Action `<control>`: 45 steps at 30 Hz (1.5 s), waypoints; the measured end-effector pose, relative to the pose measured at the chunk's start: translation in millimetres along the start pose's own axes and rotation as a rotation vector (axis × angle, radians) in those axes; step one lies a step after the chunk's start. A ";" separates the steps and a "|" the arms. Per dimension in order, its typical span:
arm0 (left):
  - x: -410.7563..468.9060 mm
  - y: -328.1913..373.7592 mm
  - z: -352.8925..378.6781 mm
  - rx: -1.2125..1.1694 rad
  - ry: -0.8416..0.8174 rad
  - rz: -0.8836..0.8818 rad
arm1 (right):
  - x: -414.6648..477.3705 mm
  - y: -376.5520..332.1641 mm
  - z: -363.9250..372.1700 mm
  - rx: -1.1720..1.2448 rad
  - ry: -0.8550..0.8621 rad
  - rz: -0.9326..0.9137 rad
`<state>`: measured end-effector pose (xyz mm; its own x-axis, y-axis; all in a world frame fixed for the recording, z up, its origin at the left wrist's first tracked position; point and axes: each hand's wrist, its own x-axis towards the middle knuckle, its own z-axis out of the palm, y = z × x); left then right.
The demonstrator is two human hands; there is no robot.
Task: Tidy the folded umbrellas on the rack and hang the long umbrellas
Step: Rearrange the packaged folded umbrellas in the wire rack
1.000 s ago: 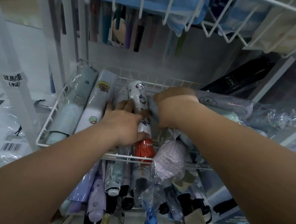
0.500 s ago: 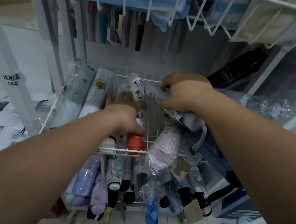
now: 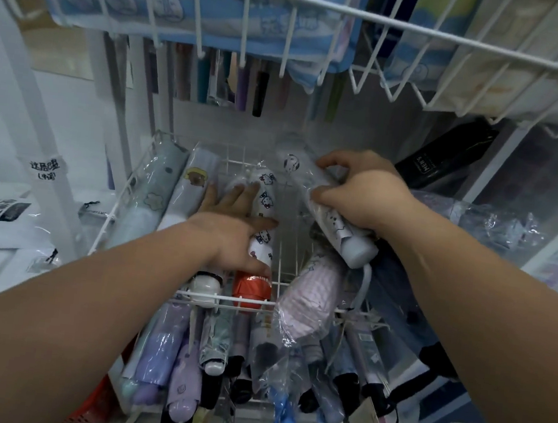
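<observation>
Right hand (image 3: 363, 194) closed around a plastic-wrapped white folded umbrella (image 3: 332, 213); left hand (image 3: 234, 227) pressed flat, fingers spread, on a cat-print folded umbrella (image 3: 265, 210).

Gripped umbrella lifted and tilted above the wire basket (image 3: 251, 302), pale handle end (image 3: 357, 252) pointing down toward the viewer, wrist strap dangling below. Cat-print umbrella lying lengthwise in the basket, red handle end (image 3: 252, 286) against the front rim, just beside a white handle cap (image 3: 206, 286). To the left, two pale wrapped umbrellas (image 3: 176, 193) lying side by side along the basket wall. To the right, a pink checked umbrella (image 3: 306, 300) slumped over the front rim. Beneath the basket, a lower row of folded umbrellas (image 3: 182, 366) in lilac, blue and black. At the far right rear, a black umbrella (image 3: 445, 156) leaning diagonally. Overhead, a white wire shelf (image 3: 326, 8) holding blue packaged goods.
</observation>
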<state>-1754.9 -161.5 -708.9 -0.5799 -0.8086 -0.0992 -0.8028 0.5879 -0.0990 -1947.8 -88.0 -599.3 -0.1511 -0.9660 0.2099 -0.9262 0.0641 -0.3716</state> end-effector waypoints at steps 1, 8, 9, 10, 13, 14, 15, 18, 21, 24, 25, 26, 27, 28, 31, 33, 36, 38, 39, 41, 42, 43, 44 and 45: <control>-0.2 -0.3 1.2 0.013 0.022 0.019 | -0.3 1.1 0.1 0.027 0.001 0.010; 2.4 2.9 -3.2 -0.002 -0.010 0.071 | 2.0 -0.7 11.0 0.040 -0.041 0.027; 3.5 3.0 -5.3 0.010 -0.024 0.076 | 2.1 -0.3 11.2 0.035 -0.041 0.026; 5.3 2.9 -8.2 0.025 -0.042 0.080 | 2.3 0.5 11.1 0.040 -0.042 0.029; 9.2 2.1 -15.1 0.073 -0.107 0.081 | 2.8 3.6 8.6 0.089 -0.037 0.052; 10.1 2.2 -16.8 0.082 -0.125 0.075 | 3.0 4.7 7.9 0.099 -0.033 0.055; 10.6 2.4 -18.1 0.088 -0.139 0.069 | 2.8 5.2 7.5 0.103 -0.031 0.057; 8.9 2.1 -21.9 0.121 -0.144 0.057 | 1.5 3.7 7.8 0.064 -0.039 0.034; 4.1 -0.6 -20.2 0.147 -0.121 0.040 | -0.4 -1.6 10.6 -0.049 -0.049 -0.013; -9.7 -1.4 -14.8 0.175 -0.098 0.017 | -3.5 -10.3 15.9 -0.150 -0.066 -0.058; -18.2 -1.5 -15.2 0.174 -0.084 -0.002 | -4.5 -14.6 17.6 -0.180 -0.076 -0.067; -27.4 -3.3 -16.4 0.169 -0.060 -0.028 | -5.0 -19.3 18.9 -0.199 -0.090 -0.072; -37.2 -5.9 -18.6 0.165 -0.031 -0.063 | -5.4 -24.4 20.2 -0.202 -0.108 -0.073; -46.7 -10.2 -20.2 0.166 0.003 -0.096 | -5.4 -30.8 21.7 -0.192 -0.131 -0.072; -65.1 -31.0 -19.3 0.202 0.095 -0.143 | -2.2 -55.3 27.8 -0.142 -0.182 -0.070; -72.7 -44.1 -16.4 0.161 0.114 -0.192 | 2.4 -72.1 35.7 -0.099 -0.206 -0.039; -82.6 -54.7 -12.8 0.022 0.114 -0.223 | 8.2 -88.3 57.2 -0.041 -0.261 0.063; -85.8 -60.0 -8.4 -0.102 0.100 -0.205 | 8.8 -92.7 75.2 0.009 -0.294 0.140; -87.0 -62.6 -6.2 -0.141 0.101 -0.191 | 8.2 -94.1 83.5 0.046 -0.303 0.167; -88.8 -67.7 -2.2 -0.212 0.124 -0.182 | 6.1 -97.3 96.2 0.155 -0.293 0.205; -89.7 -69.5 -1.2 -0.245 0.137 -0.179 | 5.0 -99.6 101.3 0.212 -0.287 0.210; -90.4 -70.7 -0.1 -0.270 0.150 -0.174 | 3.6 -102.2 105.4 0.259 -0.288 0.198; -91.0 -71.1 0.5 -0.296 0.165 -0.170 | 1.6 -104.9 108.6 0.286 -0.300 0.174; -91.6 -70.4 0.7 -0.329 0.184 -0.168 | -0.1 -106.6 111.4 0.284 -0.320 0.144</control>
<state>-1645.2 -128.8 -693.5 -0.4284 -0.9006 0.0732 -0.8723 0.4333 0.2264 -1810.6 -122.7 -660.4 -0.1152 -0.9840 -0.1360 -0.7654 0.1752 -0.6193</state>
